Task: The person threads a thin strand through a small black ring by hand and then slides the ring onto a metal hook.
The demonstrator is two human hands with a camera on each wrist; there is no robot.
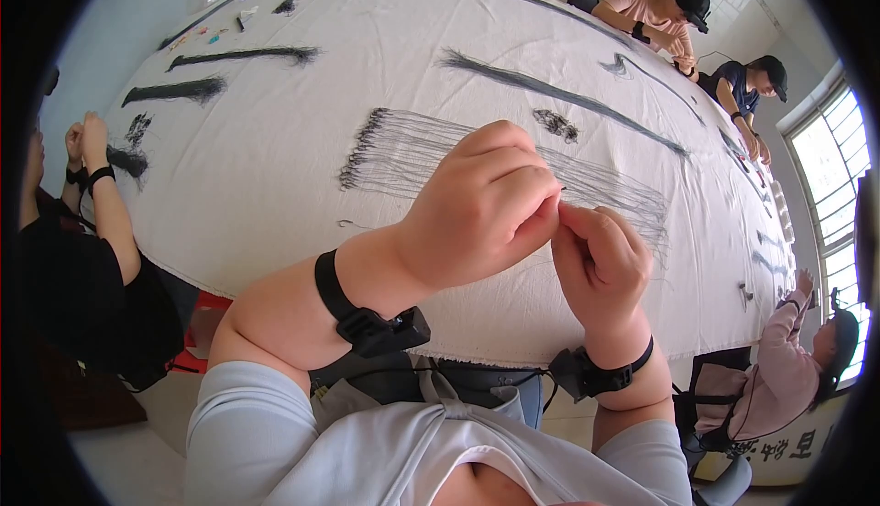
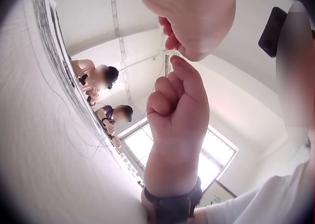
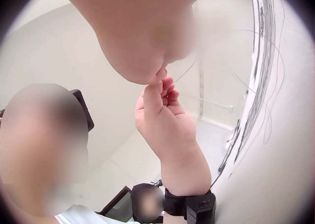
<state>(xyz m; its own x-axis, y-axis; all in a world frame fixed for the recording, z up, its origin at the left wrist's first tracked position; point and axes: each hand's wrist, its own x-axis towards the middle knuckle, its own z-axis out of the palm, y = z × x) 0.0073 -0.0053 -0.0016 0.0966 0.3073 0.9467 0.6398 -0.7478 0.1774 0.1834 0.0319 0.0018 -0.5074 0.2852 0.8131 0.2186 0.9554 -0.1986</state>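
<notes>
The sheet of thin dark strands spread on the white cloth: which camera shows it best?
The head view: it looks down on the sheet of strands and its clumped end, though the left hand covers part. Both wrist views show dark strands nearly edge-on along the cloth, possibly this sheet.

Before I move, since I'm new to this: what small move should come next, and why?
Perhaps ease the left hand and right hand slightly apart, gently, to tension the fine strand: their pinched fingertips meet, and the strand runs out from there, too thin to show whether it is knotted.
</notes>
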